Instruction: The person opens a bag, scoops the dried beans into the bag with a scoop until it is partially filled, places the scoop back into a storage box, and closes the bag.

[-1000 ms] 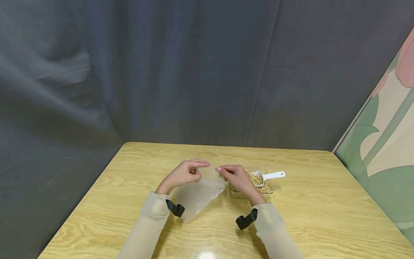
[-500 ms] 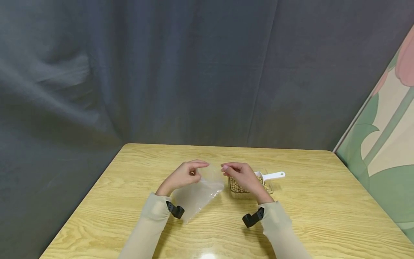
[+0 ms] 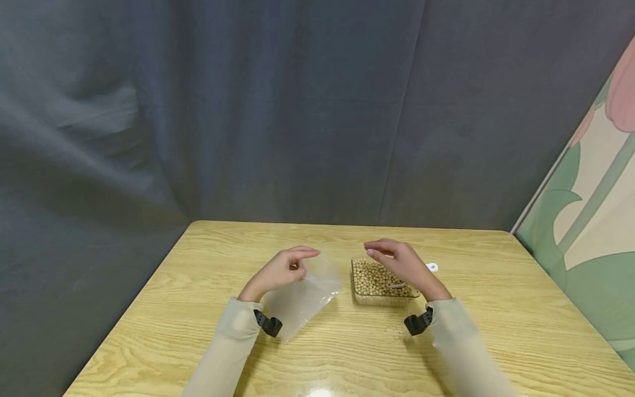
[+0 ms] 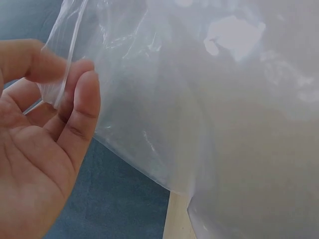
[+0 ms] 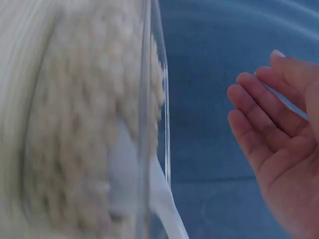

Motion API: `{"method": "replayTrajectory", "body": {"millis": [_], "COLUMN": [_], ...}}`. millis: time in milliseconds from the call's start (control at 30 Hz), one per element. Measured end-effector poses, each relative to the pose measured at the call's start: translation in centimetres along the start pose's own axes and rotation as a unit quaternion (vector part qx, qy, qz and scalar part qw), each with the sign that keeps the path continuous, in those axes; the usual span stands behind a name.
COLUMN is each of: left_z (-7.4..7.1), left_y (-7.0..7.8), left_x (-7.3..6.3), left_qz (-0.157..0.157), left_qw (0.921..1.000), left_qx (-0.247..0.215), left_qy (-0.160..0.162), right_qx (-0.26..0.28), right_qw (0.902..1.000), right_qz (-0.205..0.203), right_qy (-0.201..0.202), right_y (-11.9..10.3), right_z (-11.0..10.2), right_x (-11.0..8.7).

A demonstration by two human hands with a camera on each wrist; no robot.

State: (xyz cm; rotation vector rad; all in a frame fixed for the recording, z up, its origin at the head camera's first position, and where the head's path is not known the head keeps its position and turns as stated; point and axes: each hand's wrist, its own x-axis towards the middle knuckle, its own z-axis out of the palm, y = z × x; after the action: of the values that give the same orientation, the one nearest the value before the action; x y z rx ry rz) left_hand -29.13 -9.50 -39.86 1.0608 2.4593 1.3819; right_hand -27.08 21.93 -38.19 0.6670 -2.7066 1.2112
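Observation:
My left hand (image 3: 281, 270) pinches the edge of a clear plastic zip bag (image 3: 302, 306) near its seal strip, between thumb and fingers. In the left wrist view the bag (image 4: 149, 99) hangs to the right of the fingers, its film wrinkled and shiny. My right hand (image 3: 404, 264) holds nothing and hovers over a clear container (image 3: 382, 301) full of pale round beans (image 3: 369, 278). A white scoop (image 5: 167, 204) lies in the beans, its handle sticking out over the rim. From the head view, the right hand covers most of the scoop.
The wooden table (image 3: 198, 309) carries the bag at centre and the container just right of it. A dark curtain (image 3: 297, 110) hangs behind the table's far edge. On the right stands a panel (image 3: 595, 220) painted with flowers.
My right hand has let go of the bag's edge and moved right, over the container. My left hand and the bag have hardly moved.

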Motion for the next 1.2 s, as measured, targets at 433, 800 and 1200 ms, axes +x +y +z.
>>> {"method": "replayTrajectory", "body": {"millis": [433,800,1200], "left_z": [0.1,-0.3,-0.3], "left_y": [0.1,3.0,1.7], "left_x": [-0.2,-1.1,-0.7], "left_qz": [-0.017,-0.007,-0.011], "left_qw": [0.9999,0.9999,0.9999], "left_qx": [0.001,-0.010,-0.002], "left_qy": [0.003,0.004,-0.001], "right_qx": [-0.137,-0.169,-0.171], "right_qw": [0.9874,0.9765,0.9703], "right_qz": [-0.016,-0.006,-0.069], "right_qy": [-0.078,-0.134,-0.157], "right_y": [2.3,3.5,4.1], "right_z": [-3.8,-5.7,-6.3], "right_x": [-1.2,-2.6,-3.3]}}
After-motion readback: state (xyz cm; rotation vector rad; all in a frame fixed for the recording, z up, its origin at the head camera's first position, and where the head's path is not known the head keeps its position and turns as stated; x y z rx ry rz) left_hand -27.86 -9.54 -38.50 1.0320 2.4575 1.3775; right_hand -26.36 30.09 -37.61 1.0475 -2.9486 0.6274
